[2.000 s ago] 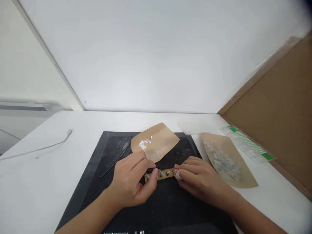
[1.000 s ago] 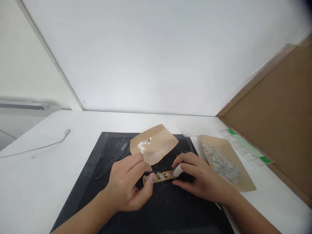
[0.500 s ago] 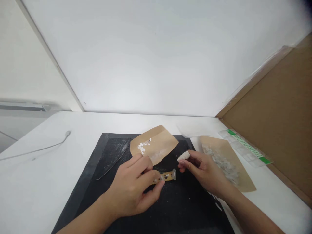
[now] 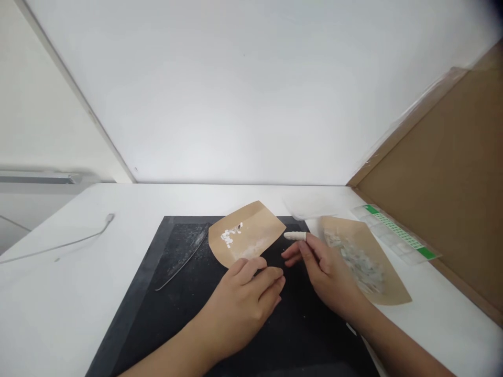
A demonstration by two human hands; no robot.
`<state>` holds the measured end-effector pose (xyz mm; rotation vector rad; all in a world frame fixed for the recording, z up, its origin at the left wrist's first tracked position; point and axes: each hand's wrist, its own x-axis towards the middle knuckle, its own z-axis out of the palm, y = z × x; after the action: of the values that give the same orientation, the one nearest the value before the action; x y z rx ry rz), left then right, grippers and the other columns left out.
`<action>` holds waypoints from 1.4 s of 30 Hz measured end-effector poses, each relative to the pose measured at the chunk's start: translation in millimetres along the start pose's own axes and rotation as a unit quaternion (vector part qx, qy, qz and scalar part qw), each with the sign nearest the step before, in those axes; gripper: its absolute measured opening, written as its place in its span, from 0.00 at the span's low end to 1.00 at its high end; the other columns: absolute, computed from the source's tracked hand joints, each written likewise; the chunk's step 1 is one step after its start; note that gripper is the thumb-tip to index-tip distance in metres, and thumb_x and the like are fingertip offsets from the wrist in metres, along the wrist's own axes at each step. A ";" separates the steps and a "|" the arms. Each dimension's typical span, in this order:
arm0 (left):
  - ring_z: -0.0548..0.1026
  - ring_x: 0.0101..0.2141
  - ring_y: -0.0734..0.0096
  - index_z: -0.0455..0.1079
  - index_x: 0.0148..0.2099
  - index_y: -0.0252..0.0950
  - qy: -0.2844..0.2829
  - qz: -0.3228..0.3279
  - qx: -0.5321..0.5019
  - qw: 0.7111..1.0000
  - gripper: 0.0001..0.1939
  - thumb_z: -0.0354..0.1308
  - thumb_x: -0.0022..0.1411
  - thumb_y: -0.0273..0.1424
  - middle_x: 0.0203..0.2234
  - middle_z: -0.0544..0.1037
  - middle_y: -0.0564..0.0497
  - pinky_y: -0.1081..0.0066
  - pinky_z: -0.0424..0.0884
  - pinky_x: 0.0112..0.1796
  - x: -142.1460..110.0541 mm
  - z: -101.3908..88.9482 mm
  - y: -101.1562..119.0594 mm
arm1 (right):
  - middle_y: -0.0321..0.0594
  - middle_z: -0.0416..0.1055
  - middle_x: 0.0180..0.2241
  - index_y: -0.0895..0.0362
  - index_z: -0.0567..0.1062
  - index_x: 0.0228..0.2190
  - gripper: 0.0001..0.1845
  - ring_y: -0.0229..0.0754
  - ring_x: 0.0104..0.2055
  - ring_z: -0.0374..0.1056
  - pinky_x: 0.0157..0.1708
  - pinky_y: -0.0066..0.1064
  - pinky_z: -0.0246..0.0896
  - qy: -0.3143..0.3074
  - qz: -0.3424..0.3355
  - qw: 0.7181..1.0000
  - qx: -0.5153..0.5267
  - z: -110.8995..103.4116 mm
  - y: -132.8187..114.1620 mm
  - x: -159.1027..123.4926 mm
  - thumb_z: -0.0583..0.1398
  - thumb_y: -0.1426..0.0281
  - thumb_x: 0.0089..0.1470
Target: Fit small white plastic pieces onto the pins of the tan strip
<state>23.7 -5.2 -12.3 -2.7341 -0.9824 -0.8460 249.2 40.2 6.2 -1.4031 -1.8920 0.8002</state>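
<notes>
My left hand (image 4: 249,303) is closed low over the black mat (image 4: 173,324), its fingers curled and pressed together. The small tan strip with dark spots that it held is hidden behind the fingers. Just to the right, my right hand (image 4: 324,267) hovers with its fingers apart and nothing visible in them. A white finger cot (image 4: 294,236) covers its outstretched index finger. Beyond my left hand, a tan paper sheet (image 4: 261,222) carries small white pieces (image 4: 227,238) on its left part.
A thin curved tool (image 4: 184,263) lies on the mat's left. Right of the mat, another tan paper (image 4: 387,267) holds a heap of translucent pieces (image 4: 367,269). A clear case with a green label (image 4: 396,233) lies beside the cardboard wall (image 4: 432,152). A grey cable (image 4: 70,239) crosses the table's left.
My left hand has moved right and turned over, so the strip is no longer visible. My right index finger has straightened, and the other fingers have spread from it.
</notes>
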 end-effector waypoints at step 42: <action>0.74 0.38 0.61 0.76 0.49 0.27 0.079 0.033 0.091 0.992 0.09 0.55 0.74 0.22 0.38 0.81 0.46 0.63 0.65 0.35 3.0 20.5 7.4 | 0.38 0.79 0.32 0.51 0.66 0.29 0.15 0.46 0.34 0.74 0.32 0.34 0.60 0.245 0.002 0.940 -0.238 -66.4 3.8 11.5 0.57 0.57 0.64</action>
<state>39.8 -3.5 -27.3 -2.4900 -0.8851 -0.8977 301.2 58.6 45.2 -1.6944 -1.7354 -0.0393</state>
